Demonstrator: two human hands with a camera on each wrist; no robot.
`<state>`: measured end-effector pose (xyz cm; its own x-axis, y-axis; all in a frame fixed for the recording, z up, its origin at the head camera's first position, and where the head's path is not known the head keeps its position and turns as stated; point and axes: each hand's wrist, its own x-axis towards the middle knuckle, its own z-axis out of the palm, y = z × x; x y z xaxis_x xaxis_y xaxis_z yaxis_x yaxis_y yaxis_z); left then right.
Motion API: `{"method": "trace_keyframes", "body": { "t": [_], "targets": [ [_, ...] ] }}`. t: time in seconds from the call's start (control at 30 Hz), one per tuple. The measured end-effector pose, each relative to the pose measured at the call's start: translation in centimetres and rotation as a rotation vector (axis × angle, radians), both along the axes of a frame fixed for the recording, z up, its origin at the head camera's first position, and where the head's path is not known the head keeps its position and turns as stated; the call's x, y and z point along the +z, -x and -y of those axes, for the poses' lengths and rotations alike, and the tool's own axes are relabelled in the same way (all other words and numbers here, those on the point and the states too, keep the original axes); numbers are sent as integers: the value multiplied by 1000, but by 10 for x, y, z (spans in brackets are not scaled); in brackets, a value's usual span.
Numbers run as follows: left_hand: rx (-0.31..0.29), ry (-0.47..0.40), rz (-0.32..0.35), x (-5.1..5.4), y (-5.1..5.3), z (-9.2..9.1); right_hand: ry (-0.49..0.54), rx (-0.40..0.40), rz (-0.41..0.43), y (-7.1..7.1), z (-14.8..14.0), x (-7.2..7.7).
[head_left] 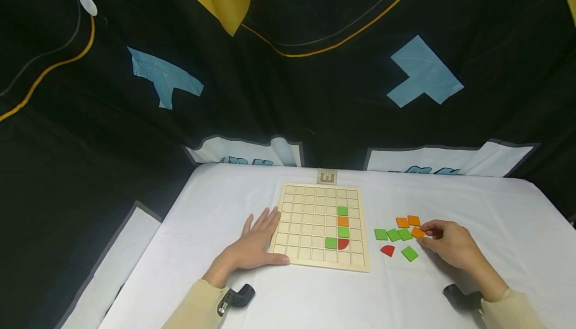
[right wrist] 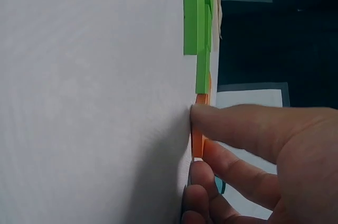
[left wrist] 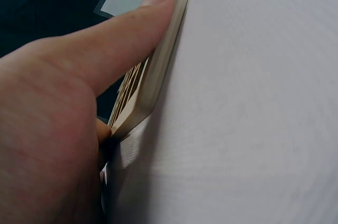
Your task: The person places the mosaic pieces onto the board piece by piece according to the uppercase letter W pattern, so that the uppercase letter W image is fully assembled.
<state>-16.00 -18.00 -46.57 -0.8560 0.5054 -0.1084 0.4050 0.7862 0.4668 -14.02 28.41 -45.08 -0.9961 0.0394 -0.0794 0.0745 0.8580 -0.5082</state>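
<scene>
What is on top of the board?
On the board: three green squares, one orange square, one red piece. The left hand covers part of its edge, hiding that spot.

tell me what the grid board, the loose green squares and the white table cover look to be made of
Grid board: probably wood, smooth and matte, judging by its pale tan colour and bare edge.
Loose green squares: painted wood or plastic, can't tell which; solid colour, crisp edges.
White table cover: likely matte fabric, given its faint creases.
</scene>
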Motion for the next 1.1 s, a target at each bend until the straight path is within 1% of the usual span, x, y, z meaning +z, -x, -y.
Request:
{"method": "trace_keyframes", "body": {
  "t": [0.2, 0.37, 0.57, 0.83, 1.1],
  "targets": [
    [4, 12, 8, -2, 0, 0, 0, -2, -3, -1, -1, 0],
    [2, 0, -1, -2, -1, 0, 15, -15, -14, -3, 1, 2],
    [1, 3, -3, -1, -1, 0, 16, 0, -61, -6, 4, 8],
    [7, 16, -2, -1, -1, 1, 28, 3, -98, -7, 13, 14],
    [6, 12, 2, 1, -1, 1, 42, 47, -168, -9, 25, 20]
  ]
}}
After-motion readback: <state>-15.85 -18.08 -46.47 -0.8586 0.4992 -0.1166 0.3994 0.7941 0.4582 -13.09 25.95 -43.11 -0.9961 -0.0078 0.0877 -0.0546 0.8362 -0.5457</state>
